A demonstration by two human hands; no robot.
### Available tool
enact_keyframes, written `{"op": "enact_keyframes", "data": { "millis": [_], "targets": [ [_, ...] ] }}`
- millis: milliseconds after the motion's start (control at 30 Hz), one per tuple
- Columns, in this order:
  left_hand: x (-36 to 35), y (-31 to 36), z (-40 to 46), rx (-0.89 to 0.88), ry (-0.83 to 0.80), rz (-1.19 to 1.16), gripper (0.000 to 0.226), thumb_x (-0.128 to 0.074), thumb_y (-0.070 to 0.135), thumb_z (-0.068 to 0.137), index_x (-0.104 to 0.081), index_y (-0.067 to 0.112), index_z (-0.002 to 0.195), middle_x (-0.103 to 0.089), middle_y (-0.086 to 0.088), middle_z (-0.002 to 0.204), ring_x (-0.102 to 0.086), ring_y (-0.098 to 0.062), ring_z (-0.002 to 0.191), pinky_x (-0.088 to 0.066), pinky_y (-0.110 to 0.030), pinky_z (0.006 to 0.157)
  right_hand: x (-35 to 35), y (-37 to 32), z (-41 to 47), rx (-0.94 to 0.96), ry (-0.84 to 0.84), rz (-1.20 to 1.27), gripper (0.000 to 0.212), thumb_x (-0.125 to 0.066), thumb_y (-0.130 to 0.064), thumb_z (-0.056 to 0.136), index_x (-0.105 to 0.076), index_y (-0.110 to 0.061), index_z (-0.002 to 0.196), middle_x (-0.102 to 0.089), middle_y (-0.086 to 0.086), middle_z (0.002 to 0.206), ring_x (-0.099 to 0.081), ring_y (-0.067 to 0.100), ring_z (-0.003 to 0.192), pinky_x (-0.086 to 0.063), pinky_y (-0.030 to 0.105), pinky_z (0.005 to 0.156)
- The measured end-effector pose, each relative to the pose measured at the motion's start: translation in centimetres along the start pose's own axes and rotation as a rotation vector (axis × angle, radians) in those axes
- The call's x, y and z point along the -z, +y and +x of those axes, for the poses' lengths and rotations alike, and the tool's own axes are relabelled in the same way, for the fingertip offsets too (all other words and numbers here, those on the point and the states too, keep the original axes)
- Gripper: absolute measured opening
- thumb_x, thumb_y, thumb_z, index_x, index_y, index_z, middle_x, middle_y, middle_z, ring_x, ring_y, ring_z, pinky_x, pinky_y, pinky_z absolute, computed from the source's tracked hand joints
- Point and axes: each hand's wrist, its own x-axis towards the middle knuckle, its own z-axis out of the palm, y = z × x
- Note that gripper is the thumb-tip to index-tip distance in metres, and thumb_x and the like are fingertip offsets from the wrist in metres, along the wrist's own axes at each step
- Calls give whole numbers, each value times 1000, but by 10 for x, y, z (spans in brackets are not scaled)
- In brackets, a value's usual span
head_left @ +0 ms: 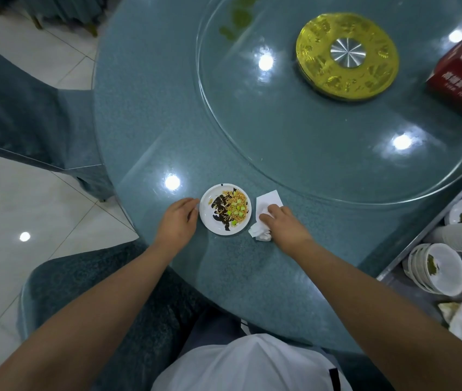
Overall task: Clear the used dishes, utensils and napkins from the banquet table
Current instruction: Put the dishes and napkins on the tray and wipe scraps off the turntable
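Two hands down on the teal worktop (150, 114), one each side of the last small plate (210, 221) near the worktop's near edge. Plate is white, holds leftovers: noodles, dark sauce, green bits. Left hand (178, 218) sits just left of the plate, fingers curled against its left rim, touching; whether it has a real grip under the rim can't be told from this angle. Right hand (279, 221) is just right of the plate, fingers curled down over a white napkin (267, 201), pinching the crumpled part; a flat corner of the napkin sticks out beyond the fingers, away from the person. Key relation: plate lies between the hands, directly right of the left hand and left of the right, with the napkin apart from the plate by a narrow gap. Left is nearer the plate, so likely left lifts plate, right gathers napkin. A bin (393, 273) of used bowls (438, 269), cups (461, 237) and plates sits at the right, so both items probably go rightward. Glass turntable (252, 114) beyond carries a gold centre disc (348, 56) and a red box (461, 80). Risk: tilting the plate would spill sauce.
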Motion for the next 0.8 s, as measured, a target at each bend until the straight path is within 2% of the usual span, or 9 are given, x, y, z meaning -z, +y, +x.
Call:
{"op": "enact_keyframes", "data": {
  "millis": [100,333,433,533,633,700,767,800],
  "targets": [
    [-1,2,-3,-39,1,-1,27,-52,13,98,-69,8,119,-69,-7,115,-63,-26,104,-48,-33,95,-1,-3,1,12,2,2,48,-58,-4,89,-48,-17,134,-37,6,137,-38,28,121,-48,41,91],
    [-5,4,-9,-36,9,-18,27,-56,11,97,-70,3,118,-69,-11,116,-63,-29,104,-50,-38,97,-11,-10,-7,24,10,27,37,-54,-5,92,-53,-10,129,-46,12,126,-48,30,108,-46,40,87],
    [-5,4,-8,-12,11,-27,27,-55,12,97,-70,5,119,-68,-11,116,-62,-29,105,-50,-39,97,-13,-8,-13,-33,26,153,37,-59,-7,90,-57,-9,127,-48,11,125,-54,30,103,-44,35,80],
    [-2,5,-6,-12,35,-39,25,-54,13,98,-71,8,115,-69,-8,111,-62,-26,102,-45,-29,93,-7,-8,-15,-96,151,345,30,-62,-11,90,-64,-9,120,-52,8,121,-55,28,100,-39,28,74],
    [1,4,-1,24,40,-35,25,-54,14,99,-71,6,115,-69,-11,117,-61,-28,109,-43,-33,100,15,-21,-9,-20,269,401,26,-67,-12,87,-67,-6,113,-56,10,116,-57,27,96,-36,25,73],
    [3,2,2,57,28,-37,28,-52,16,100,-69,5,120,-67,-12,123,-60,-29,115,-44,-38,105,30,-36,0,78,317,412,26,-68,-5,85,-69,-1,110,-59,15,114,-60,32,94,-42,28,75],
    [5,3,2,84,20,-39,31,-51,17,100,-68,6,123,-65,-12,127,-58,-28,119,-43,-39,107,41,-55,9,134,319,450,29,-61,-7,90,-66,-3,119,-57,15,123,-58,32,103,-44,29,83],
    [6,3,2,90,23,-44,31,-52,16,100,-67,5,123,-65,-12,127,-58,-28,119,-43,-38,107,44,-63,13,135,293,464,32,-56,-15,95,-62,-10,126,-54,11,128,-56,30,107,-42,27,85]
  ]
}}
